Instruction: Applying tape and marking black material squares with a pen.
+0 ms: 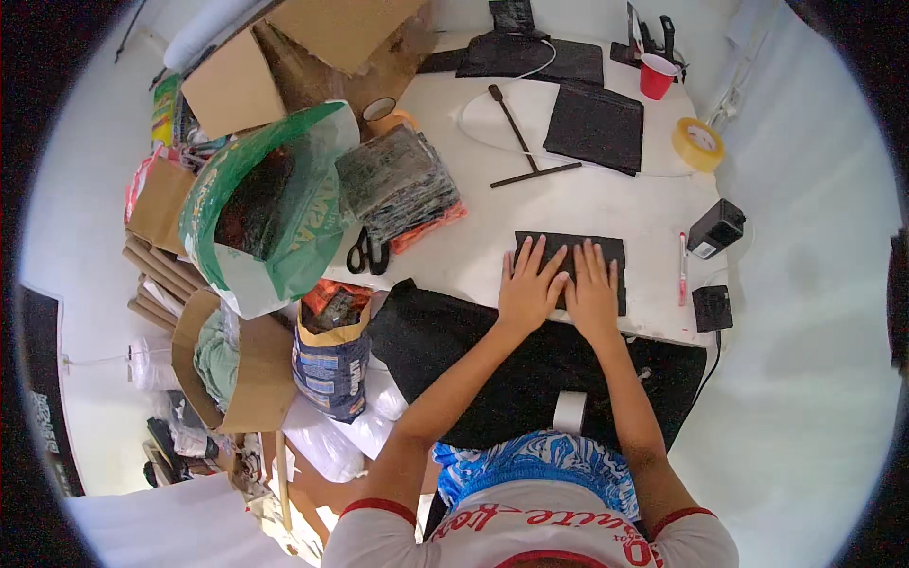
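A flat black rectangular piece of folded sheet or plastic lies near the front edge of the white table. My left hand presses flat on its left half, fingers stretched out and pointing away from me. On the right half rests my right hand, also flat, with its thumb close to the left one. Neither hand grips anything, and together they hide the middle of the piece. Black cloth covers the table's front edge and my lap, under my forearms.
Left on the table are black-handled scissors, a stack of dark plastic packs and a green-white bag. Farther back lie a T-shaped rod and black sheets. A tape roll, pen and black box-shaped device sit right.
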A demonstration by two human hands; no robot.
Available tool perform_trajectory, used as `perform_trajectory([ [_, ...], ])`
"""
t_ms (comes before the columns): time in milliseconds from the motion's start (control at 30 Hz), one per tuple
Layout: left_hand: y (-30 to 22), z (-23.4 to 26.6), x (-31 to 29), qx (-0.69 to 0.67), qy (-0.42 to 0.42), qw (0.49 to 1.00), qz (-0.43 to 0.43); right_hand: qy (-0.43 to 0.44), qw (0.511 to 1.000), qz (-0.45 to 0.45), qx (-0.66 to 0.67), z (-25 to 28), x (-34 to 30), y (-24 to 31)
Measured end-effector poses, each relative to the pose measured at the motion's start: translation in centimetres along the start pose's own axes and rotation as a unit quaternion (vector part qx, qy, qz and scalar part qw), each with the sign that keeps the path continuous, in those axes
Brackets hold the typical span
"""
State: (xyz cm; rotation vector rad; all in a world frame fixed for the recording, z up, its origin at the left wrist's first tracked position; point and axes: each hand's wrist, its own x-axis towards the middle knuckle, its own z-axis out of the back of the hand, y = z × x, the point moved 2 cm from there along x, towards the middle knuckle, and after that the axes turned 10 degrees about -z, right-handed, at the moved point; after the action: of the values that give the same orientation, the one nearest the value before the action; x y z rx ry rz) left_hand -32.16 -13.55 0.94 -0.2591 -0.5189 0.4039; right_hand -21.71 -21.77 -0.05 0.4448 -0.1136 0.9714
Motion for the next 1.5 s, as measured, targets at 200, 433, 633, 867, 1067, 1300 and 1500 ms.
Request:
perform_trajectory([
  [200, 0.1, 0.4, -0.4, 0.077, -0.028, 0.996, -0.020, -0.007, 0.994, -0.112, -0.016, 2.1, 0.3, -1.5],
  [433, 0.0, 2.2, -0.6, 0.101, -0.026, 0.995, -0.001, -0.136, 0.956, 0.076, 0.247, 2.8, 12.0, 4.0],
  [633, 0.0, 3.3, 0.1, 0.114, -0.036, 0.993, 0.008, -0.143, 0.990, -0.005, 0.017, -3.8, 18.8, 5.6],
  [867, 2.5, 3.7, -0.6, 0.123, -0.065, 0.988, 0.062, 0.011, 0.992, 0.025, -0.124, -3.6, 18.8, 8.0],
  [1067, 3.2, 2.8, -0.6, 0.119, -0.079, 0.988, 0.057, 0.010, 0.997, 0.020, -0.077, -3.1, 17.5, 7.1],
  [1300, 3.8, 2.5, -0.6, 0.106, -0.071, 0.989, 0.068, -0.005, 0.997, 0.054, -0.053, -1.9, 15.1, 5.6],
  [1500, 3.0, 2.3, 0.0, 0.113, -0.071, 0.989, 0.066, -0.038, 0.995, 0.094, -0.018, -1.9, 14.5, 4.4],
])
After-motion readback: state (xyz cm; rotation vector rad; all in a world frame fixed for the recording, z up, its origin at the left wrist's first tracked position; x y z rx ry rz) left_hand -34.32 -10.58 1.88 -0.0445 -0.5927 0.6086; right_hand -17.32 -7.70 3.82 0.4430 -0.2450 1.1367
